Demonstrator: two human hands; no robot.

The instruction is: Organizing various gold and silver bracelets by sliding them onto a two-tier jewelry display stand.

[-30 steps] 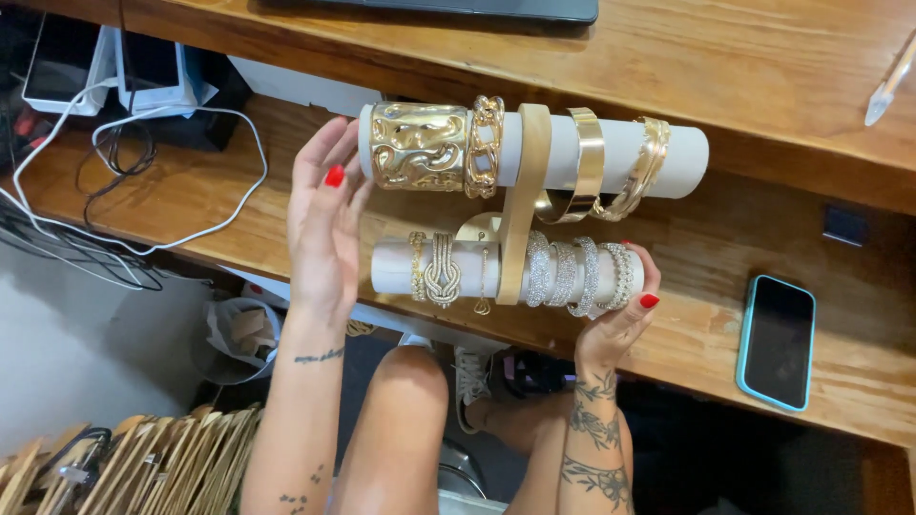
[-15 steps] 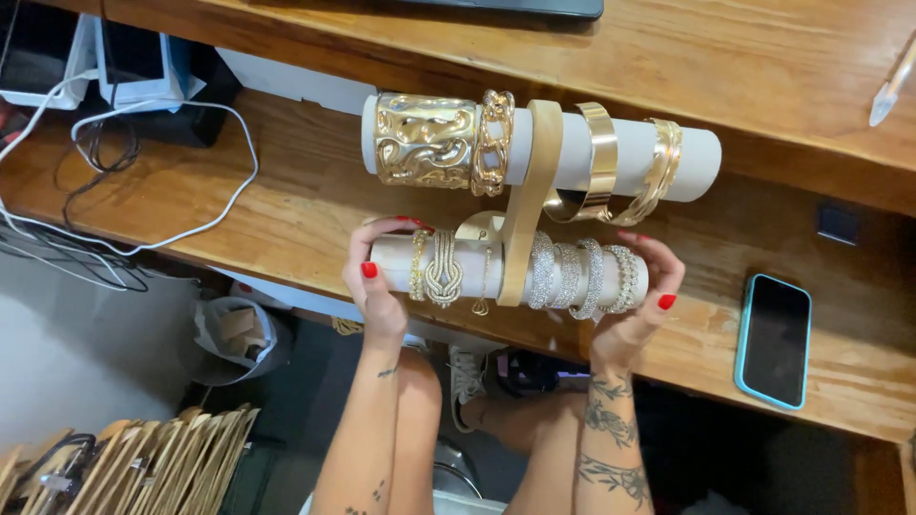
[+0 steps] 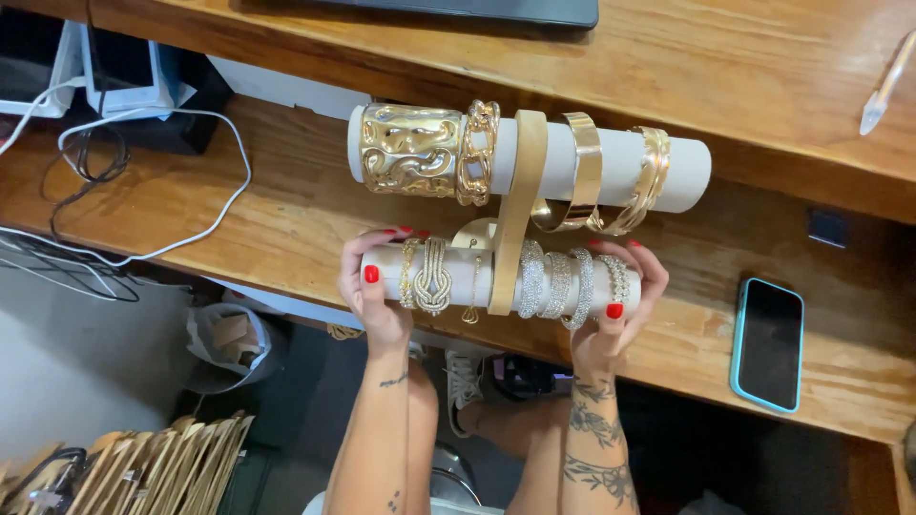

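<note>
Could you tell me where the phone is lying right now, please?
The phone lies face up on the wooden desk, right of the right hand holding the bracelet stand.

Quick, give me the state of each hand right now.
Left hand: closed around the left end of the lower cream cylindrical bracelet bar.
Right hand: closed around its right end.

Two-level wooden desk (image 3: 286, 205), grey floor (image 3: 76, 372) below, white cables (image 3: 191, 229), small bin (image 3: 224, 343), evenly lit
</note>
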